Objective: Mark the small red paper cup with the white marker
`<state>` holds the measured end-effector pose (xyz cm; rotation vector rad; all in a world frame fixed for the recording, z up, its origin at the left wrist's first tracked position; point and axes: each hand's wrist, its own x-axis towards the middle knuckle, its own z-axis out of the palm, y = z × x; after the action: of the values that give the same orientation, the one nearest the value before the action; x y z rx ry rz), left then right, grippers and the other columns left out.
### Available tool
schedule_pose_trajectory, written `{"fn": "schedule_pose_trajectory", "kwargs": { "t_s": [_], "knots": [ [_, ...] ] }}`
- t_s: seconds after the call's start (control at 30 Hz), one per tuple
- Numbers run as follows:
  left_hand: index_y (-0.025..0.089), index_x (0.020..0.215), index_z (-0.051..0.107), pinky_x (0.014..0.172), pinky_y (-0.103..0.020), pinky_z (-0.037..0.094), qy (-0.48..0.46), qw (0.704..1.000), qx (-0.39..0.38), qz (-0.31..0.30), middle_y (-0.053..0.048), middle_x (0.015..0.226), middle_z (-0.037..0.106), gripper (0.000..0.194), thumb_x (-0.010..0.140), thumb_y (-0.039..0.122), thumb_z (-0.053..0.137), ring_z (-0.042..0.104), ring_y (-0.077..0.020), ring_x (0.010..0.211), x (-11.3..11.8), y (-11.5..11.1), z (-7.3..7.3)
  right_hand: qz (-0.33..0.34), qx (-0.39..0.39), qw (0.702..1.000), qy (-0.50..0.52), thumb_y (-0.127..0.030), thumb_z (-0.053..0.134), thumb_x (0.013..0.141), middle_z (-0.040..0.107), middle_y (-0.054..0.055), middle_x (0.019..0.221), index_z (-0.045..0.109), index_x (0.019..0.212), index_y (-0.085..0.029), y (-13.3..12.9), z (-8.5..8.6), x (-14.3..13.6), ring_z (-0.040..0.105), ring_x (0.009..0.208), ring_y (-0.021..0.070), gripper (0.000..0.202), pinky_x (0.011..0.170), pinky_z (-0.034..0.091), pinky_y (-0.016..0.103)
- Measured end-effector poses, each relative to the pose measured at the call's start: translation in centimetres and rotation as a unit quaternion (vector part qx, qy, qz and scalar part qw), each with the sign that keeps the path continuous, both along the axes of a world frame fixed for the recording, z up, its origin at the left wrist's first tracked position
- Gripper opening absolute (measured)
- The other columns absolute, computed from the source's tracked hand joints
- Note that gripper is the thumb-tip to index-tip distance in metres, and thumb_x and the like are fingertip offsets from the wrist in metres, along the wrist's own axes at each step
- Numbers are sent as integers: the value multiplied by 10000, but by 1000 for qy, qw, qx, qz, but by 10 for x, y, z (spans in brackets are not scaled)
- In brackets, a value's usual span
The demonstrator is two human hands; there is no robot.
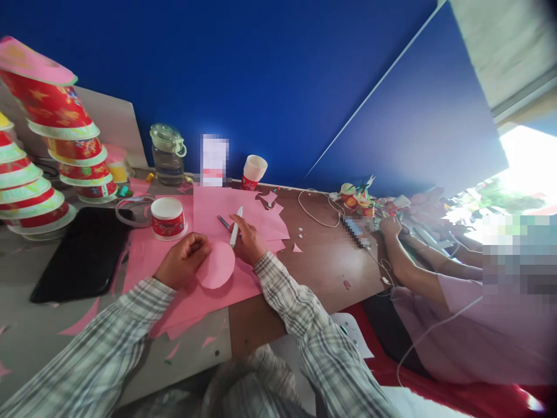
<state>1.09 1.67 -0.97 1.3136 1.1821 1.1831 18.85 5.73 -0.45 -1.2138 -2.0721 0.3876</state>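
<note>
Pinched in the fingers of my left hand point(185, 259) is the edge of a round pink paper disc point(216, 268), held above larger pink sheets point(174, 302). Just right of the disc, my right hand point(249, 239) grips a slim white pen point(236, 226), which points up and away. Dark tips point(223, 222), like those of scissors, show beside the pen; my fingers hide the rest of that tool. A red and white paper cup point(167, 219) stands beyond my left hand on the pink paper, next to a roll of clear tape point(133, 212).
Stacked red paper cups form towers point(80, 151) at the left, behind a black tablet-like slab point(80, 252). A glass jar point(167, 154) and nested cups point(253, 170) stand along the blue partition point(243, 75). Paper scraps point(297, 248) lie about. Another person's hand point(390, 227) is at the right.
</note>
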Motion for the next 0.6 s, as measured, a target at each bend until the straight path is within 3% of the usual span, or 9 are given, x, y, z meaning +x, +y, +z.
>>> {"fn": "schedule_pose_trajectory", "kwargs": {
  "t_s": [0.27, 0.37, 0.47, 0.6],
  "knots": [
    [169, 904, 510, 425, -224, 397, -65, 997, -37, -18, 0, 652, 596, 486, 510, 428, 627, 518, -100, 522, -4, 3, 5, -11, -66, 987, -145, -136, 389, 805, 542, 114, 1206, 294, 1313, -199, -2, 9, -17, 526, 1051, 247, 520, 915, 428, 407],
    [165, 906, 515, 483, -242, 436, -88, 996, -15, 12, -13, 694, 613, 484, 495, 389, 640, 549, -111, 576, -4, 3, 10, 12, -81, 985, -154, -225, 504, 763, 525, 116, 1229, 231, 1343, -197, -2, 10, -20, 506, 1082, 272, 641, 945, 410, 427],
    [167, 948, 497, 528, -267, 457, -96, 994, 23, 48, -26, 748, 625, 461, 535, 336, 616, 566, -120, 600, -5, 3, 10, 45, -77, 985, -147, -256, 618, 657, 504, 101, 1261, 203, 1355, -205, 0, 5, -22, 470, 1144, 286, 813, 994, 381, 430],
    [162, 1055, 445, 584, -293, 459, -92, 993, 54, 56, -41, 792, 629, 494, 591, 279, 565, 579, -131, 640, -7, 5, 6, 36, -53, 989, -137, -184, 617, 628, 526, 89, 1244, 288, 1325, -194, 6, -10, -29, 472, 1164, 249, 771, 1036, 362, 383]
  ]
}}
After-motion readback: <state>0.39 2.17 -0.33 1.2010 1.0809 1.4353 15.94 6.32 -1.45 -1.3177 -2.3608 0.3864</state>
